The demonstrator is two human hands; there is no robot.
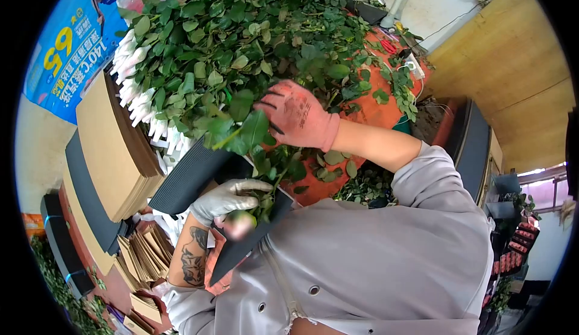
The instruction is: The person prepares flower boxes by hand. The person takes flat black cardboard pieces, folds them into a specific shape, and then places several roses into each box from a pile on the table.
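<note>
My left hand (226, 202), in a grey-white glove, is closed around leafy rose stems, with a blurred pale pink rose head (239, 224) just below the fingers. A dark board (250, 241) lies under that hand, against my front. My right hand (297, 115), in a pink-red glove with dark fingertips, is above and to the right. Its fingers curl in around a leafy rose stem (250, 133), though foliage hides the exact grip. Behind both hands rises a large heap of leafy roses (241, 39), their heads in white sleeves (129, 63) along the left side.
A black ridged board (187, 178) stands left of my hands. Flat brown cardboard sheets (114, 148) are stacked beyond it, with folded cardboard (145, 253) below. Red scissors (388, 46) and a white power strip (415, 67) lie on the orange table cover (380, 93).
</note>
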